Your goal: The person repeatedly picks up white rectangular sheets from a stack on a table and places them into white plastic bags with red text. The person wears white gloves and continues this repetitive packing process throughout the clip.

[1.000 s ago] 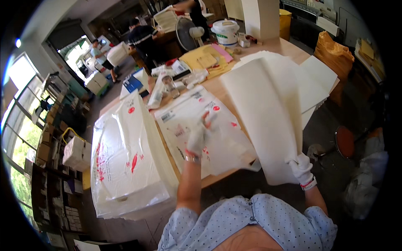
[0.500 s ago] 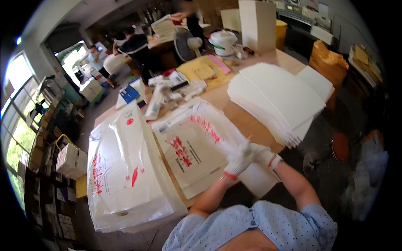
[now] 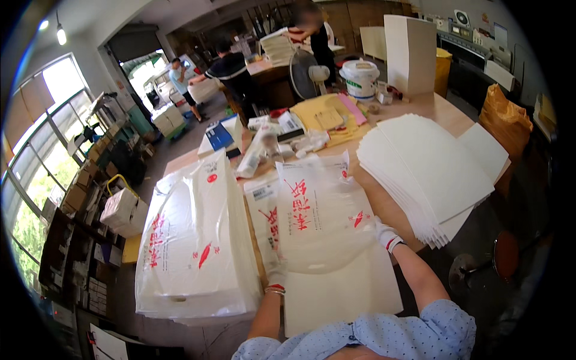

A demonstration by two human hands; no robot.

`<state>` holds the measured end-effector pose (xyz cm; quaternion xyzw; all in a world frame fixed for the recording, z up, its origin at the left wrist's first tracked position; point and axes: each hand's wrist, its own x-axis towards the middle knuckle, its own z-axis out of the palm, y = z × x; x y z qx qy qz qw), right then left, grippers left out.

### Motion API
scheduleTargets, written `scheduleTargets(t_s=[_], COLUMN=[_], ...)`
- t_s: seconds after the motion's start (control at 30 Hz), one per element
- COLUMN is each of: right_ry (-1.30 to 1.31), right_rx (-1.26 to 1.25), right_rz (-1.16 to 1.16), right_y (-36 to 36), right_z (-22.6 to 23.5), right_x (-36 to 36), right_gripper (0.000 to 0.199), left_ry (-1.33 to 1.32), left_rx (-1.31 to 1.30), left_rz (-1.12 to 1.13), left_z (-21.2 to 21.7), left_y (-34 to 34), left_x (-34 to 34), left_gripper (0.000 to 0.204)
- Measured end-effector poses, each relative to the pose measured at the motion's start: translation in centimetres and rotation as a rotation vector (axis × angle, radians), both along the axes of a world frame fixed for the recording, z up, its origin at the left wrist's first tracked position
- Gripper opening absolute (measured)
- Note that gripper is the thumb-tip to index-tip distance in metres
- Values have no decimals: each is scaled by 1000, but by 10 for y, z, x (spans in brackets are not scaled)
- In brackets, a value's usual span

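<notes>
In front of me lies a clear plastic bag with red print, drawn over the far part of some white paper sheets. Their near part lies bare, close to my body. My left hand, in a white knit glove, is closed at the left side of the bag near its mouth; its fingertips are partly hidden. My right hand, gloved the same way, grips the bag's right edge. Another printed bag shows from beneath on the left.
A tall stack of bagged sheets stands on the left. Fanned white sheets lie on the right of the table. Farther back are a white bucket, a fan and a blue booklet. Several people are in the background.
My hands were together at the right of the flat bag; now they are apart at either side. A printed bag now covers part of the white sheets, in front of me.
</notes>
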<state>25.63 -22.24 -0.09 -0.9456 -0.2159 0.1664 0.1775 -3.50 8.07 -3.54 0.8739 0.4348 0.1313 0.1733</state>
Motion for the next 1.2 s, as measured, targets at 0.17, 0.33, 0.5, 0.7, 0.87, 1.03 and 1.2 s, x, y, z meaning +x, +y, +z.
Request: scheduleTargets(t_s=[0.17, 0.33, 0.5, 0.7, 0.87, 1.03, 1.2], right_ry=[79, 106, -62, 181, 152, 359, 105], right_rx=[166, 171, 29, -227, 434, 455, 160], right_rz=[170, 200, 208, 153, 166, 227, 38], right_y=[-50, -79, -73, -95, -160, -232, -193], right_z=[6, 15, 58, -2, -41, 39, 3], right_x=[-52, -85, -101, -114, -135, -220, -198], right_gripper=[53, 55, 63, 59, 58, 36, 30], left_ry=[-342, -196, -98, 114, 13, -260, -384], left_rx=[-373, -347, -87, -146, -225, -644, -486], left_rz=[14, 33, 33, 111, -47, -159, -195], left_z=[58, 45, 76, 80, 119, 55, 64], left_y=[-72, -86, -114, -133, -169, -211, -204], left_x=[-54, -89, -98, -116, -138, -228, -170], left_gripper=[27, 22, 19, 14, 10, 19, 27])
